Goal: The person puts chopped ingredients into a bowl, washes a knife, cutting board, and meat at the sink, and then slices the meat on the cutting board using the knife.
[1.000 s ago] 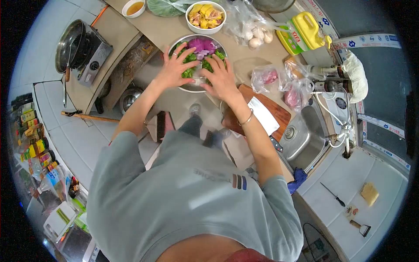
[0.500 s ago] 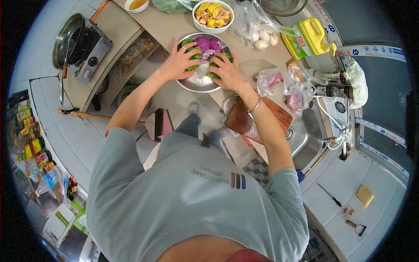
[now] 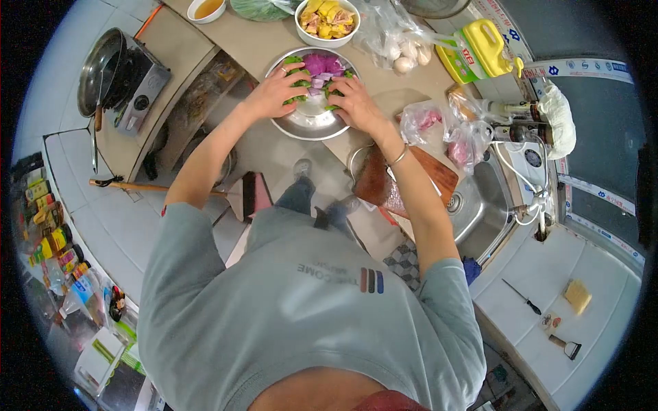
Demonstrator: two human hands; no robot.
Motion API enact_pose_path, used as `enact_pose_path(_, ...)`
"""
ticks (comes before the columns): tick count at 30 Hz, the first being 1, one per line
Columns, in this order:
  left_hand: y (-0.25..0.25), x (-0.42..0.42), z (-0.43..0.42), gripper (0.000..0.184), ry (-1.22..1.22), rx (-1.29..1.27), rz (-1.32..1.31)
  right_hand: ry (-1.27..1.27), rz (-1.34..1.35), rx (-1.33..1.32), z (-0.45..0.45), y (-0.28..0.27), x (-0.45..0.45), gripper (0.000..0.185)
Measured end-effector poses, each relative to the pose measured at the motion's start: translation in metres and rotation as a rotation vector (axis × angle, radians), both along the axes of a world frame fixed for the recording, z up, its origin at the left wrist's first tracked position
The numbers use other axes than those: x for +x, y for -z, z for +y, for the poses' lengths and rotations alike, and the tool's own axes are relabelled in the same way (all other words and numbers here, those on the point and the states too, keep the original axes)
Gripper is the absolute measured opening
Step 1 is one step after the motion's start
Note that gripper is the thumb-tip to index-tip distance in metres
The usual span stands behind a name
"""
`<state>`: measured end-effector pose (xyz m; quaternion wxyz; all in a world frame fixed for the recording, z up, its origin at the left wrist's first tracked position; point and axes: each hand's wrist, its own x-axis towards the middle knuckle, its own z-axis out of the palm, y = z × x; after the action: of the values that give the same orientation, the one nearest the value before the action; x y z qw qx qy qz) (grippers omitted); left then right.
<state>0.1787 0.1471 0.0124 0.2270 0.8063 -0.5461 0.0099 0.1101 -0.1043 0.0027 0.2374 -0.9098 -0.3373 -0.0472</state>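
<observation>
A round steel dish rests at the counter's edge, holding chopped purple onion at its far side. Over the dish's left side, my left hand has its fingers curled on green pepper pieces. On the other side, my right hand, with a bangle at the wrist, bends its fingers over more green pepper. Both hands partly cover the pepper, and the bare steel bottom shows between them. Just beyond the dish stands a white bowl of yellow-skinned chopped meat.
To the right lie bagged meat, a bag of round pale items and a yellow oil jug. A wooden cutting board lies beside the sink. At left, a wok sits by a portable stove.
The left fingers have drawn in and are less spread over the pepper. My right hand has shifted slightly over its pieces. The whole view has moved a little.
</observation>
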Motion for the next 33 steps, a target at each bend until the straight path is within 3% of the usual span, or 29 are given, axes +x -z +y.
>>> enact_pose_path(8, -0.008, -0.006, 0.0, 0.032, -0.052, -0.037, 0.039, 0.178, 0.067, 0.195, 0.013, -0.01, -0.006, 0.04)
enact_pose_path(12, -0.023, -0.017, -0.005, 0.042, -0.134, -0.016, -0.086, 0.234, 0.11, 0.324, 0.016, -0.013, -0.007, 0.037)
enact_pose_path(15, -0.015, -0.033, -0.017, 0.045, -0.181, -0.148, -0.12, 0.259, 0.097, 0.553, 0.014, -0.003, -0.001, 0.027)
enact_pose_path(17, -0.002, -0.051, -0.032, 0.044, -0.224, -0.268, -0.075, 0.316, 0.261, 0.822, 0.01, 0.011, 0.004, 0.012)
enact_pose_path(18, -0.003, -0.064, -0.04, 0.044, -0.225, -0.268, -0.075, 0.316, 0.262, 0.822, 0.008, 0.011, 0.006, 0.012)
enact_pose_path(20, -0.006, -0.085, -0.055, 0.049, -0.459, -0.249, 0.276, 0.453, 0.431, 1.117, 0.003, 0.008, 0.009, 0.012)
enact_pose_path(21, -0.005, -0.088, -0.062, 0.063, -0.521, -0.23, 0.255, 0.52, 0.572, 1.204, -0.001, -0.001, 0.006, 0.017)
enact_pose_path(22, -0.005, -0.091, -0.067, 0.063, -0.521, -0.231, 0.256, 0.521, 0.571, 1.203, -0.002, -0.003, 0.003, 0.017)
enact_pose_path(24, -0.004, -0.097, -0.077, 0.072, -0.711, -0.161, 0.347, 0.626, 0.641, 1.516, -0.005, -0.007, -0.001, 0.015)
enact_pose_path(25, 0.001, -0.098, -0.081, 0.072, -0.711, -0.164, 0.347, 0.626, 0.64, 1.514, -0.011, 0.001, -0.005, 0.015)
enact_pose_path(27, 0.011, -0.098, -0.087, 0.08, -0.761, -0.2, 0.37, 0.897, 0.603, 1.002, -0.019, 0.015, -0.018, 0.018)
enact_pose_path(28, 0.011, -0.096, -0.088, 0.08, -0.761, -0.204, 0.369, 0.895, 0.6, 1.001, -0.017, 0.008, -0.024, 0.018)
enact_pose_path(31, 0.009, -0.094, -0.093, 0.076, -0.768, -0.203, 0.424, 0.898, 0.59, 0.652, -0.009, -0.002, -0.051, 0.04)
enact_pose_path(33, 0.009, -0.092, -0.097, 0.072, -0.761, -0.281, 0.396, 0.917, 0.456, 0.598, -0.002, 0.002, -0.055, 0.037)
